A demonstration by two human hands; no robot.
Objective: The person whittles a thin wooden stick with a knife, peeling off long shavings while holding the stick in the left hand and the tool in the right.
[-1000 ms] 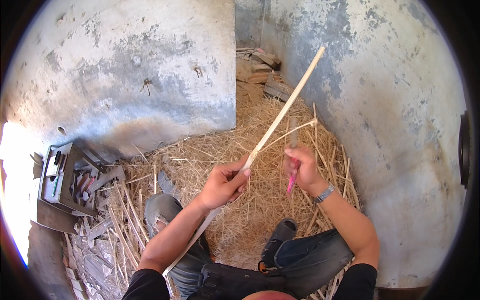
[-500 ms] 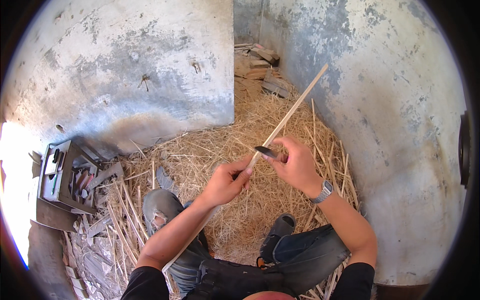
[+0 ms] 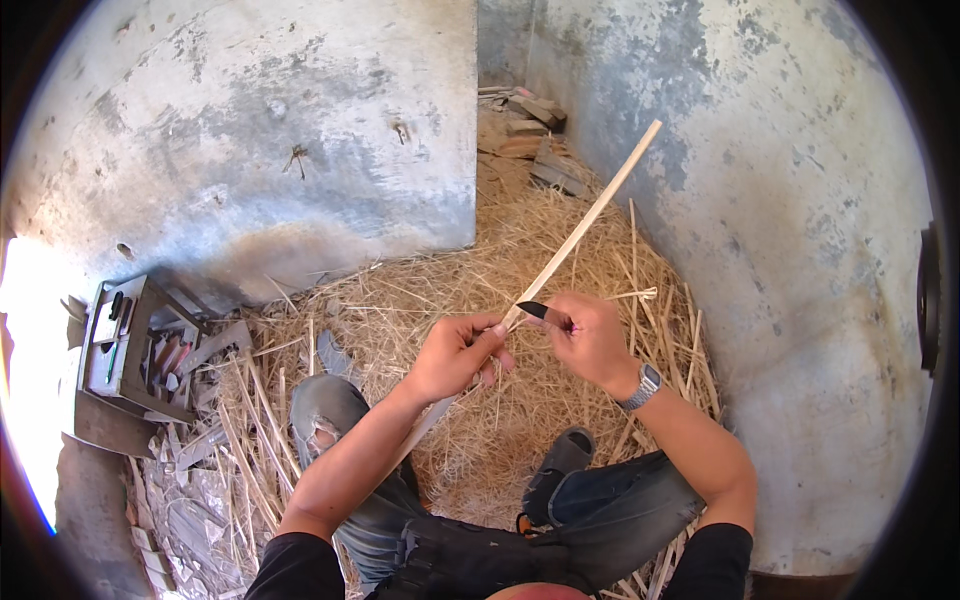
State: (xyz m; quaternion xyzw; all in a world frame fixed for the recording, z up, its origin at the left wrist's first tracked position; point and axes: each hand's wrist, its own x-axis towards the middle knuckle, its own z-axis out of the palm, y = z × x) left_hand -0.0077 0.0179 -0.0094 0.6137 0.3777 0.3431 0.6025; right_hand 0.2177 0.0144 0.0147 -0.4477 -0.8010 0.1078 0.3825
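Two hands are working a long pale stick (image 3: pixel 585 222) over a straw-covered floor (image 3: pixel 560 420), between grey plastered walls (image 3: pixel 300 130).

The left hand (image 3: pixel 455 355) is gripping the stick about midway, fingers curled tight around it, so that the stick is slanting up and away toward the right-hand wall while its lower end is running down behind the left forearm toward the knees. The right hand (image 3: pixel 590 340), wearing a wristwatch (image 3: pixel 643 388), is closing its fingers around the handle of a small knife (image 3: pixel 545 312), whose dark blade is pointing left and seems to be touching the stick just above the left hand, though the contact is too small to tell for sure. A metal toolbox (image 3: pixel 125 345) is sitting open well to the left, among wood scraps.
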